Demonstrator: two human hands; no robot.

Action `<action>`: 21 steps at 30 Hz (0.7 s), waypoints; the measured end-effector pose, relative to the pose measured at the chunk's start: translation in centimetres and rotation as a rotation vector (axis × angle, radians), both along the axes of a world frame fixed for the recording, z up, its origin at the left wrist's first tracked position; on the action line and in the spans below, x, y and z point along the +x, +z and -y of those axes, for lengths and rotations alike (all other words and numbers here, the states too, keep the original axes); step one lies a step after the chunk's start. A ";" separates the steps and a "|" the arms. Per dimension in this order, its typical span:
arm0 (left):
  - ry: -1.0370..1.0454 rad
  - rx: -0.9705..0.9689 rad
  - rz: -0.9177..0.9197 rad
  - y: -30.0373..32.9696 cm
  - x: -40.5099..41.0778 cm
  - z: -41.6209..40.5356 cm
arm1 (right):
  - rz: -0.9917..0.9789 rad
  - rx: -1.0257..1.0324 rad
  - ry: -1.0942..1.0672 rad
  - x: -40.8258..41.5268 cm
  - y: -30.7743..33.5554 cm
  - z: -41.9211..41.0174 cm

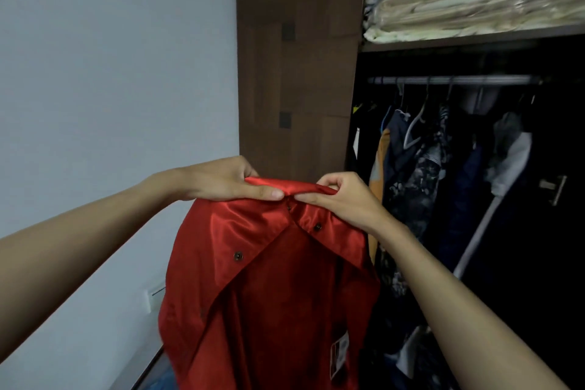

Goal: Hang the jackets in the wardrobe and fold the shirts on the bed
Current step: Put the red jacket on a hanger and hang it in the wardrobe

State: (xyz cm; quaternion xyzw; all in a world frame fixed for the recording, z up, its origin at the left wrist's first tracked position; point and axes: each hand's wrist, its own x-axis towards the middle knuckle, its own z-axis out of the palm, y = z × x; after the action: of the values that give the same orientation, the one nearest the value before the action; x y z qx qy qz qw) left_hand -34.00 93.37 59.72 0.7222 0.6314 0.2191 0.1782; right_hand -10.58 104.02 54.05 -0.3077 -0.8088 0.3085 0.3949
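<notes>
A small rectangular tag (339, 350) hangs inside the red shirt (269, 279), low on its right side; it shows a red and white print, but the writing is too blurred to read. The shirt is a smooth, glossy satin-like cloth that catches the light in soft folds. Dark round buttons (238, 256) sit along its open front edge, and the front flaps fall apart in a V below the collar.

The shirt is held up in the air in front of the open wardrobe (300, 73), just left of the hanging clothes. The left hand (221, 180) grips the collar from the left, thumb stretched along the front of the fabric and fingers curled behind it. The right hand (345, 196) pinches the collar from the right, fingers bent over the top edge. The two thumbs nearly touch at the middle of the collar.

The wardrobe has a dark brown wood-grain side panel. Inside, a metal rail (452, 80) carries hangers with dark, patterned and orange garments (421, 174) packed close together. On the shelf above lies a flat pile of pale cream bedding (474, 9) in shiny clear plastic wrap. A plain pale wall (110, 73) fills the left side, with a white socket plate (155, 294) low down.
</notes>
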 end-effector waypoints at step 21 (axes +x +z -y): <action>-0.063 0.290 0.040 7.1 5.3 -9.1 | -0.062 -0.515 -0.145 8.7 -19.6 -0.7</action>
State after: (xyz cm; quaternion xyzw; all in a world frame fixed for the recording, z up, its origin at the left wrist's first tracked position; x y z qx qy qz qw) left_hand -28.74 102.50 66.77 0.7552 0.5665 0.3167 0.0911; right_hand -1.87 104.68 34.40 -0.4456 -0.6673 0.4841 0.3491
